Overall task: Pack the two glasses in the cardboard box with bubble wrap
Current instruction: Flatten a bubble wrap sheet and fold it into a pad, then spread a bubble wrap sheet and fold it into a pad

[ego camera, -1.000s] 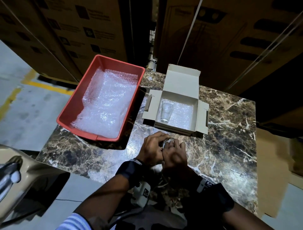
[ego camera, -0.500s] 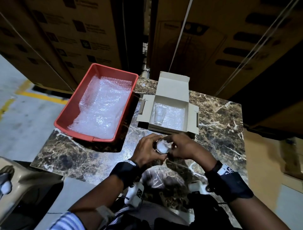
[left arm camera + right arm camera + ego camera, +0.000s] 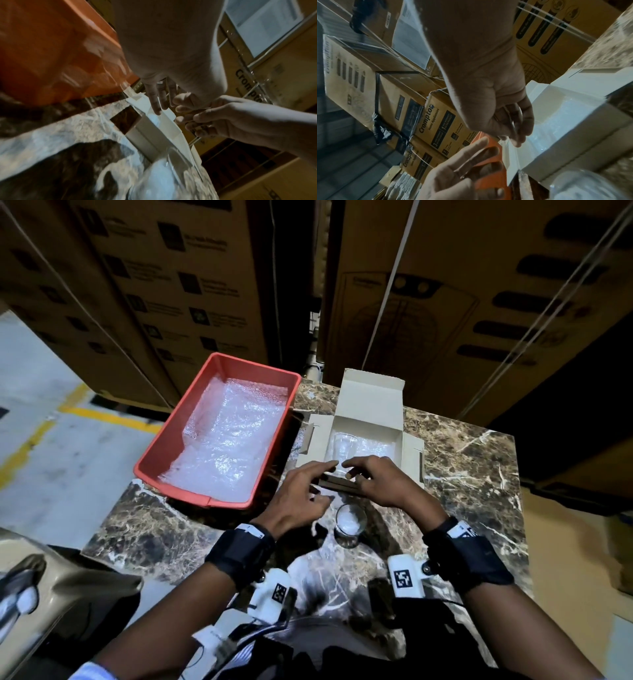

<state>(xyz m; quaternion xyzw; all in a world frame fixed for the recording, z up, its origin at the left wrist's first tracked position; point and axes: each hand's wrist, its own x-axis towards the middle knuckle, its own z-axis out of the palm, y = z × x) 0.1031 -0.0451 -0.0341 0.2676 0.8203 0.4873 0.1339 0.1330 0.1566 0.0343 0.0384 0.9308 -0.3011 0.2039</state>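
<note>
An open cardboard box (image 3: 376,405) sits on the marble table (image 3: 462,474), lined with bubble wrap (image 3: 375,447). An empty clear glass (image 3: 343,448) stands in its left part. A second glass (image 3: 350,520), stuffed with white bubble wrap, stands on the table in front of the box, free of both hands. My left hand (image 3: 308,487) reaches forward with straight fingers to the box's front edge. My right hand (image 3: 370,477) hovers over that edge with loosely bent fingers and holds nothing. Both index fingertips flank the base of the boxed glass; contact is unclear.
A red plastic tray (image 3: 154,460) holding sheets of bubble wrap (image 3: 226,440) sits left of the box, overhanging the table's left edge. Tall stacked cartons (image 3: 445,302) stand behind the table. Bare marble lies right of the box.
Both hands held the stuffed glass half a second ago. It now stands on the table, and both hands have moved forward to the box's front edge.
</note>
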